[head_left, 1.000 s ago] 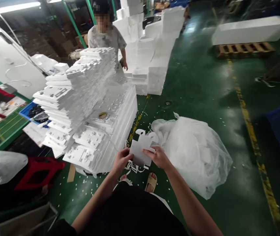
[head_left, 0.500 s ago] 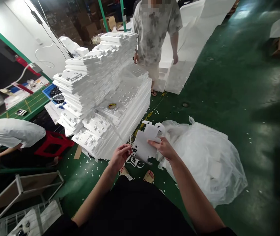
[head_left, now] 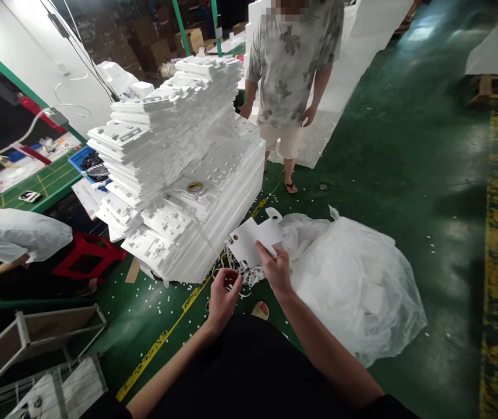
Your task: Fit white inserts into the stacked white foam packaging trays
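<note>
A flat white foam sheet (head_left: 245,240) with cut-outs and a rounded tab hangs from my right hand (head_left: 276,269), whose fingers are closed on its right side. Just below and left of the sheet is my left hand (head_left: 225,295), its fingers curled with the thumb near the fingertips; whether something small is between them is too small to tell. Thin white offcut strips (head_left: 255,276) lie on the floor beneath the sheet, partly hidden by it and by my left hand.
Tall stacks of white foam sheets (head_left: 165,139) stand ahead, with a tape roll (head_left: 195,187) on a lower stack. A bulging clear plastic bag (head_left: 357,285) sits at right. A person (head_left: 292,70) stands beyond; another bends near a red stool (head_left: 83,256).
The white sheet has turned and tilted in my right hand. My left hand has come away from its lower edge and curled. The standing person has stepped closer.
</note>
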{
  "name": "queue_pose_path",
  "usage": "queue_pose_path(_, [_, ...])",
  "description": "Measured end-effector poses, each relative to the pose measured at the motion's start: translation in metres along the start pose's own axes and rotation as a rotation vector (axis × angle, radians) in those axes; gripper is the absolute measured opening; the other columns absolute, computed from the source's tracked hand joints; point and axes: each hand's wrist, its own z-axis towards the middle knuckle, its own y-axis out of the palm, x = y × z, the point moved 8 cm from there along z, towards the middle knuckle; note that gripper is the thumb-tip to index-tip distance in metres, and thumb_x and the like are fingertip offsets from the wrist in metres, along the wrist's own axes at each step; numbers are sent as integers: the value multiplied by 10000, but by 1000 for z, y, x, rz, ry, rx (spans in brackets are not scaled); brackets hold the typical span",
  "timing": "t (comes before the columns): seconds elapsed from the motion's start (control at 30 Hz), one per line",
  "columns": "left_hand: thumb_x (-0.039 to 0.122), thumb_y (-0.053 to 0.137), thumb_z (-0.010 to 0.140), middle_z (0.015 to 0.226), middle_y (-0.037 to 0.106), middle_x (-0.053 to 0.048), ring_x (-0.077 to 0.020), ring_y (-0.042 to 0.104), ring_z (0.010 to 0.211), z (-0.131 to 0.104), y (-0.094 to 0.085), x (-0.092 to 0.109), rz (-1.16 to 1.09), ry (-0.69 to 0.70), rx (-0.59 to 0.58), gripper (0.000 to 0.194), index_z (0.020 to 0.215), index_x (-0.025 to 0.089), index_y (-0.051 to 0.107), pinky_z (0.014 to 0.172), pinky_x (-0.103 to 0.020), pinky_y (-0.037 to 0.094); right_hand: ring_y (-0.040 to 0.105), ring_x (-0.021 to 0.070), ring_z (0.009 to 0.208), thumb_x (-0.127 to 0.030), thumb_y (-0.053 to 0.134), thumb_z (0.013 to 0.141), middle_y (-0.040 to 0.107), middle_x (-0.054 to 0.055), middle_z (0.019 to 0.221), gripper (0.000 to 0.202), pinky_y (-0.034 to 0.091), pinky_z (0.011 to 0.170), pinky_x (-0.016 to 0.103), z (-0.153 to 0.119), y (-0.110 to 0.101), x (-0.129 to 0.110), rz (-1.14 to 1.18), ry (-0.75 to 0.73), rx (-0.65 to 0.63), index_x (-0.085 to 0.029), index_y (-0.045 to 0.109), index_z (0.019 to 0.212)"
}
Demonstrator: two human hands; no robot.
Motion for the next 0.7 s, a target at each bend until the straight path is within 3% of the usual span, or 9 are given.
queue_pose_path(0.1, [327,683,906,918,661,-40,-160,646,840,-1,11,29,110,214,-51,140,958,200,657,799,-287,534,499,152,570,-565,705,813,567,7,542,459,407,551,280,-6,6,10,15,9,-7,-172,610,595])
queue_pose_path(0.2, [276,686,907,962,666,-47,-156,664,843,8,10,37,144,291,-9,169,1062,207,678,799,-284,554,500,151,564,-563,712,806,569,3,540,458,403,548,280,-9,10,17,37,37,-18,-174,607,590])
queue_pose_path(0.33, [259,716,886,972,676,-57,-159,677,835,17,9,36,156,333,-5,219,1100,214,721,784,-281,577,580,181,615,-551,722,803,652,30,599,427,450,588,290,-13,11,23,88,77,-28,-167,661,625])
queue_pose_path(0.47, [267,726,881,981,705,-68,-163,699,830,17,10,39,120,340,-23,225,1097,208,752,780,-283,596,695,251,801,-535,732,801,772,86,804,382,530,722,319,-14,8,27,153,82,14,-155,752,764])
queue_pose_path(0.7, [304,741,869,996,737,-75,-180,727,861,17,18,34,17,254,-61,228,1076,215,777,803,-302,619,725,303,925,-529,721,816,797,123,915,384,546,811,362,-18,-4,29,95,31,92,-149,771,842])
